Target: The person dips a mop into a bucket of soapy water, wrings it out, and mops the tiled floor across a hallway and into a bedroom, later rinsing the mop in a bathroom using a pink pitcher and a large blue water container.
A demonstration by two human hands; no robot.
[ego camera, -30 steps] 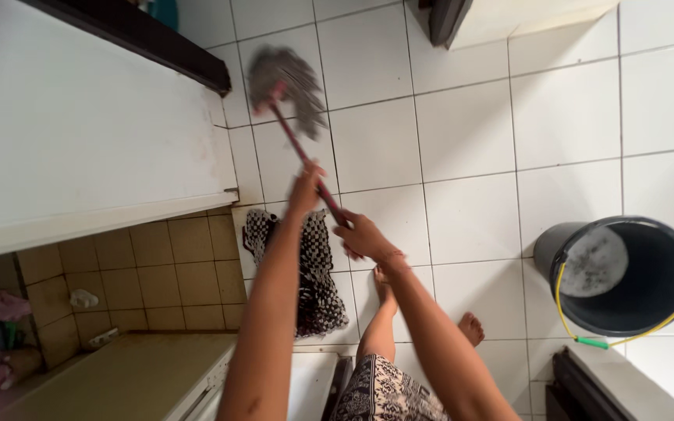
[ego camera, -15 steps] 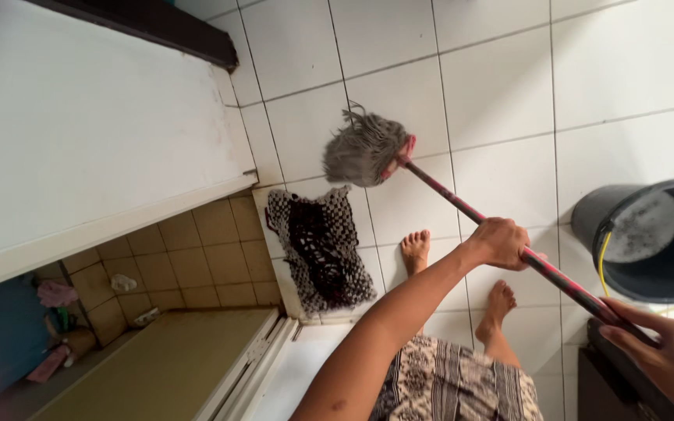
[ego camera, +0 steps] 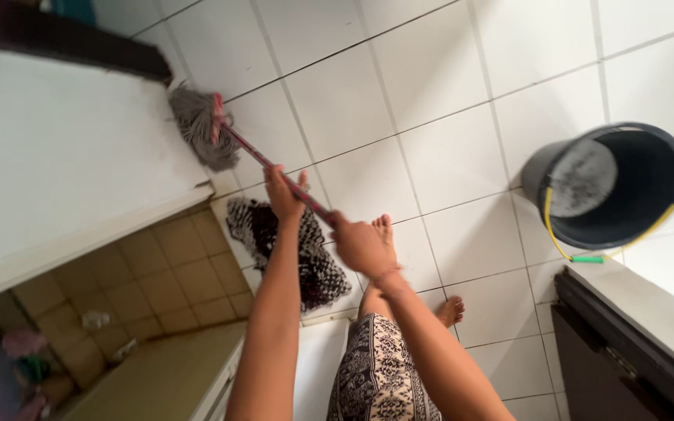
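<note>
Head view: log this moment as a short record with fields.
Left hand: wrapped round the red mop handle, ahead of the other hand
Right hand: grips the same handle lower down
Grey string mop head: on the white tiled floor, against the white cabinet
Black-and-white checked mat: under the arms
Black plastic bucket: right, yellow handle

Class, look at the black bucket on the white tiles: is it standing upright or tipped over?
Upright. The black bucket stands on its base on the tiled floor, mouth open upward, yellow handle hanging down against its rim.
</note>
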